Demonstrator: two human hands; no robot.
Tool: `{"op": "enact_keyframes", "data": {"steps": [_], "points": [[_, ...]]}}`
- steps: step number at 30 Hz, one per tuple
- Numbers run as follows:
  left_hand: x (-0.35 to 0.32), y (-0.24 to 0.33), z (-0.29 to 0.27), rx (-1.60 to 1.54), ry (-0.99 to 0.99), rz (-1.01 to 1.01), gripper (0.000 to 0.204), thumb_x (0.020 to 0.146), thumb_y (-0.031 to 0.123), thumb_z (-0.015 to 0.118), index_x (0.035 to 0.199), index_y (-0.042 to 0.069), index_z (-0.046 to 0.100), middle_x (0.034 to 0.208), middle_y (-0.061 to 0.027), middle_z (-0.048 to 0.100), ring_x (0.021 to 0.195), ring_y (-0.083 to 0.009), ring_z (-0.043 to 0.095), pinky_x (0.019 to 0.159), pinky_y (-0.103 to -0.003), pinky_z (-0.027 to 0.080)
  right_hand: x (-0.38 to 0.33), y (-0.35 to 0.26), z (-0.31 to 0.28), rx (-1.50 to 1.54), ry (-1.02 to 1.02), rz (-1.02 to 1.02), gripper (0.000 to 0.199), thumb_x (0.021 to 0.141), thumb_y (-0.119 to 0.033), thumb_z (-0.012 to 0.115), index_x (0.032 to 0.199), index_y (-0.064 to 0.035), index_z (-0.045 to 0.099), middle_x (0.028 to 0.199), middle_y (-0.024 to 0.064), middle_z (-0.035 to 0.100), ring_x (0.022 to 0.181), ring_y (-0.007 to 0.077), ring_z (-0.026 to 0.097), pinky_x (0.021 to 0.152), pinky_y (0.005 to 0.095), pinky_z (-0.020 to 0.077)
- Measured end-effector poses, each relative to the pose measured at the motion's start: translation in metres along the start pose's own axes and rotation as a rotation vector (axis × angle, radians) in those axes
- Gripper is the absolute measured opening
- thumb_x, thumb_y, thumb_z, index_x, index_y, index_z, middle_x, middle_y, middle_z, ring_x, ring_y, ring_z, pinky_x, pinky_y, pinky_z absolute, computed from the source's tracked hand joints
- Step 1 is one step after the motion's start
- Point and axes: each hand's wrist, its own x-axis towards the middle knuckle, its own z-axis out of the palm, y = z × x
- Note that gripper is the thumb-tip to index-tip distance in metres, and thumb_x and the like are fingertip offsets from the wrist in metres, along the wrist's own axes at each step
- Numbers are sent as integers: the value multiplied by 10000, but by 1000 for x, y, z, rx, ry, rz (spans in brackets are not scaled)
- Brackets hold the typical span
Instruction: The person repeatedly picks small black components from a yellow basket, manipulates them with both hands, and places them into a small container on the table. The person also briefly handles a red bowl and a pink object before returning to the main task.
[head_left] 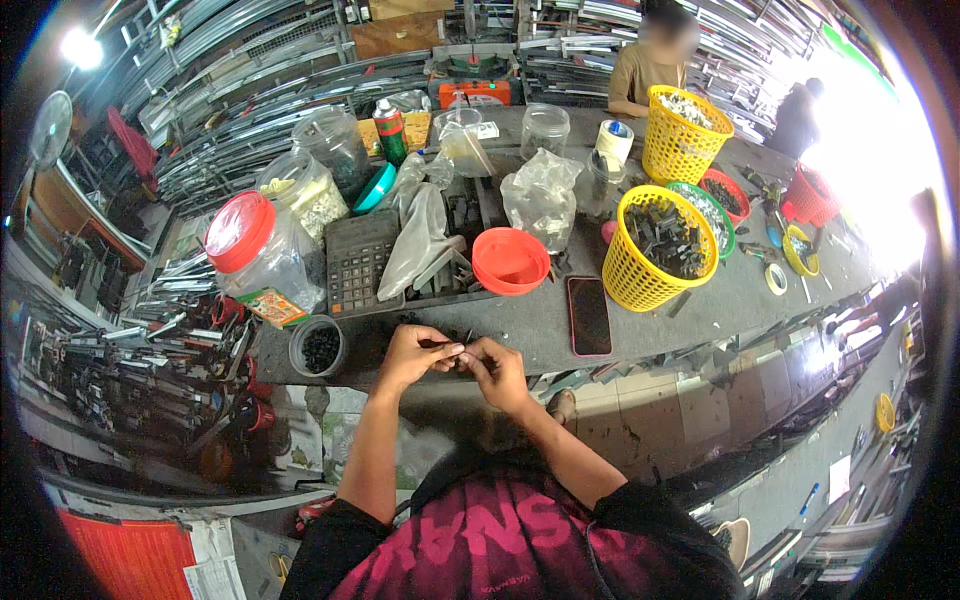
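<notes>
My left hand [413, 352] and my right hand [494, 366] meet just in front of the grey workbench's near edge [530, 330]. Both pinch a small dark part [458, 348] between the fingertips; its shape is too small to make out. A small round tub of black pieces [319, 346] stands left of my left hand. A dark phone [589, 315] lies flat on the bench to the right of my right hand. An orange bowl [510, 260] sits just beyond the hands.
A calculator [361, 262], clear plastic bags [420, 235], jars with a red-lidded one [255, 245], and yellow baskets [660, 245] crowd the bench. Another person [650, 65] stands at the far side. Metal profiles line the racks behind.
</notes>
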Motion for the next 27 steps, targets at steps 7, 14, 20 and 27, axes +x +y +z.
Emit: {"op": "enact_keyframes", "data": {"steps": [7, 14, 20, 27], "points": [[39, 3, 33, -106, -94, 86, 196, 916, 74, 832, 995, -80, 740, 904, -127, 765, 781, -173, 753, 730, -309, 662, 6, 6, -38, -195, 175, 77, 127, 1008, -106, 713, 989, 19, 700, 806, 90, 755, 728, 127, 712, 688, 318, 568], [48, -10, 46, -264, 78, 282, 129, 939, 35, 787, 1029, -49, 748, 953, -96, 773, 861, -156, 754, 761, -299, 644, 13, 12, -52, -390, 239, 109, 133, 966, -137, 724, 1001, -9, 707, 911, 195, 760, 847, 374, 758, 764, 416, 572], [-13, -30, 22, -276, 212, 239, 201, 996, 135, 751, 1099, -34, 713, 1003, -90, 774, 908, -149, 753, 832, -300, 606, 6, 0, -45, -290, 249, 166, 139, 984, -138, 710, 1010, -1, 701, 937, 206, 755, 867, 370, 750, 785, 406, 568], [-98, -111, 61, -970, 194, -70, 344, 1096, 369, 538, 1217, 69, 653, 1121, -84, 730, 1038, -231, 718, 920, -403, 606, -34, -50, 9, -282, -367, -156, 177, 883, -138, 745, 1032, -46, 723, 1016, 151, 695, 942, 387, 652, 856, 464, 533]]}}
